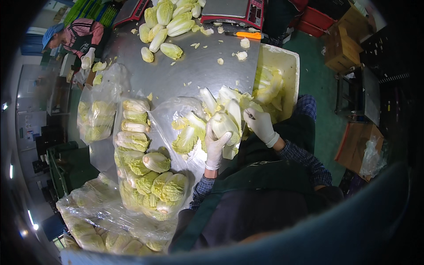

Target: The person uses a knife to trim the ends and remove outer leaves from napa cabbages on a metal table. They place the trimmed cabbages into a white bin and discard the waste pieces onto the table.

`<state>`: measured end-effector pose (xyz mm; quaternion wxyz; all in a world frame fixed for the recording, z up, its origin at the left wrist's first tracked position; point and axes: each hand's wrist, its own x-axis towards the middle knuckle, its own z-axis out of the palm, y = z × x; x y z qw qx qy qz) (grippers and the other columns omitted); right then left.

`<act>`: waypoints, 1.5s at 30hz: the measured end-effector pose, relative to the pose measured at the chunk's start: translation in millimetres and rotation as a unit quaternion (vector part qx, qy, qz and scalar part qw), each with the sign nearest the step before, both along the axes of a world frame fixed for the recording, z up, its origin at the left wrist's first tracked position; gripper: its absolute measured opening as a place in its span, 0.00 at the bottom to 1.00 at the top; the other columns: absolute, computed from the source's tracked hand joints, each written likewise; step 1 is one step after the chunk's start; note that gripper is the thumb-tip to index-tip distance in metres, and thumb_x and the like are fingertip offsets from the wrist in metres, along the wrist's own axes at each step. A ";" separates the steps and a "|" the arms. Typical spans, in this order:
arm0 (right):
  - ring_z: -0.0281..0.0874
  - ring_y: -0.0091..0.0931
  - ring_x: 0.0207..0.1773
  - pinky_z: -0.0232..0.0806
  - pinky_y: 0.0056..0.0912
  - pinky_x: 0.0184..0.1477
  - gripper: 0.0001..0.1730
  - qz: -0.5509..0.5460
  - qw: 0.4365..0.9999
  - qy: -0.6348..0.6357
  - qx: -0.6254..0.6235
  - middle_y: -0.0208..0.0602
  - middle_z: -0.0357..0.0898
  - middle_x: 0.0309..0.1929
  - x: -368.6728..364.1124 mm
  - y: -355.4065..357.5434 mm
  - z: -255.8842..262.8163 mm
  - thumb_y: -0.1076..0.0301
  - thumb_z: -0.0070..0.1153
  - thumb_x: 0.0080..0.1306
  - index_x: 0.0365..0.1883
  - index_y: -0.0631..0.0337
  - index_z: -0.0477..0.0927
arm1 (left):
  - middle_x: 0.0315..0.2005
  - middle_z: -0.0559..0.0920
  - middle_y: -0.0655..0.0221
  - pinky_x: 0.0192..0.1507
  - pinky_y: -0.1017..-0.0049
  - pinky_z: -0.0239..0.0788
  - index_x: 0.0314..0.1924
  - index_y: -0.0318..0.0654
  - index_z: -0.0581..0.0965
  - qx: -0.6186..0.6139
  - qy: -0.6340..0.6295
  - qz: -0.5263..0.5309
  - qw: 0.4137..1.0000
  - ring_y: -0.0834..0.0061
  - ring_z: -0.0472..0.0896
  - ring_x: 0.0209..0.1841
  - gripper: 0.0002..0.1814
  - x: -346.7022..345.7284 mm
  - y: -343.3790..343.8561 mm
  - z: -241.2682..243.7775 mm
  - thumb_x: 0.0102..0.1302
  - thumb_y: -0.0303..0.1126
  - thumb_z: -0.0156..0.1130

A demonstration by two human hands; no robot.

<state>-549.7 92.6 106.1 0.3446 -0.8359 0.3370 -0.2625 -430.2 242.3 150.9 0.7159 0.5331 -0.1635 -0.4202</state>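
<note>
My left hand [215,149], in a white glove, grips a napa cabbage head [222,124] near the table's right edge, its pale base turned up. My gloved right hand [262,125] is just right of the head, apart from it. Its fingers are curled around a small dark tool [251,115], mostly hidden, so its kind is unclear. Loose cabbage leaves [187,137] lie left of my left hand, and more leaves [228,94] lie beyond the head. A pale bin [291,56] with leaves [268,87] in it stands against the table's right side.
Bagged cabbages [132,140] line the left of the metal table [205,73]; a wrapped stack [109,228] sits nearer. More cabbages [165,25], red-framed scales [228,10] and an orange-handled knife [248,34] lie at the far end. A co-worker [79,36] handles cabbage at far left.
</note>
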 end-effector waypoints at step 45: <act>0.52 0.15 0.15 0.47 0.19 0.16 0.27 -0.033 0.813 -0.512 0.275 0.25 0.63 0.23 34.8 10.5 218.6 0.66 0.48 0.70 0.65 0.69 0.67 | 0.67 0.61 0.37 0.70 0.54 0.58 0.70 0.31 0.65 0.532 -0.317 0.419 0.664 0.38 0.64 0.67 0.46 366.4 122.4 -150.2 0.56 0.46 0.68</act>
